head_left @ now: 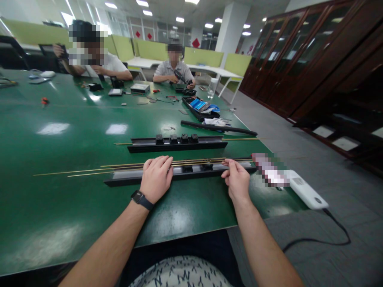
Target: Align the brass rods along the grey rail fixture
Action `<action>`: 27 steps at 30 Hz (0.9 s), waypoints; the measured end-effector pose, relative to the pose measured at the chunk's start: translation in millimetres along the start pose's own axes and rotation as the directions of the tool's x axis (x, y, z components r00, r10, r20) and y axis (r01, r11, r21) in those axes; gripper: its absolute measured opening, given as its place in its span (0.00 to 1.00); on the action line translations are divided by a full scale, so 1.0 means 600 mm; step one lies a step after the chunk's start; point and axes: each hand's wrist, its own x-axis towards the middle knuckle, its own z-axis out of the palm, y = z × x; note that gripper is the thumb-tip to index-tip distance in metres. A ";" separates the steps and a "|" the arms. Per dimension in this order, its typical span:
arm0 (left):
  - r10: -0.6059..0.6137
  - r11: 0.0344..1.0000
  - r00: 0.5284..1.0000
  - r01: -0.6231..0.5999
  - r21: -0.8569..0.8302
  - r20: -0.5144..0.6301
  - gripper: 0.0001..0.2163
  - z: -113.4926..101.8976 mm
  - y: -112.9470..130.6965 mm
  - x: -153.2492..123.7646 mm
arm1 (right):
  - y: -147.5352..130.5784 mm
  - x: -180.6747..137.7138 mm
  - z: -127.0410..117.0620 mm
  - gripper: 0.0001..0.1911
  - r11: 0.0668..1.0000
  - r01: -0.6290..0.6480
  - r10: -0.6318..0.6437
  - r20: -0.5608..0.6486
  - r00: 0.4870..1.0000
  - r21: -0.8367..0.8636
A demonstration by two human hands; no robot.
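A long black rail (194, 170) lies across the green table (74, 199) in front of me, with thin brass rods (89, 169) along its top that stick out far to the left. My left hand (156, 177), with a black watch on the wrist, rests palm down on the rail and the rods. My right hand (237, 179) pinches the rods at the rail's right part with fingertips. A second black rail (178, 143) with several black blocks on it lies just beyond, with its own brass rod.
A white power bank (305, 193) with a black cable sits at the table's right corner. Farther back lie a black strip (218, 128), a tray of parts (199, 107) and small tools. Two people sit at the far side. Dark wooden cabinets (299, 59) line the right wall.
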 end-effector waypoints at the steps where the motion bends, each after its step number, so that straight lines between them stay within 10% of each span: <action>1: 0.000 1.000 1.000 0.000 0.001 0.000 0.15 0.000 0.000 0.000 | 0.000 -0.001 0.000 0.26 1.000 0.001 -0.001 0.001 1.000 0.002; 27: -0.018 1.000 1.000 0.018 -0.004 0.002 0.15 0.000 0.001 0.000 | -0.008 -0.021 0.003 0.27 0.997 -0.021 0.040 0.269 0.962 -0.073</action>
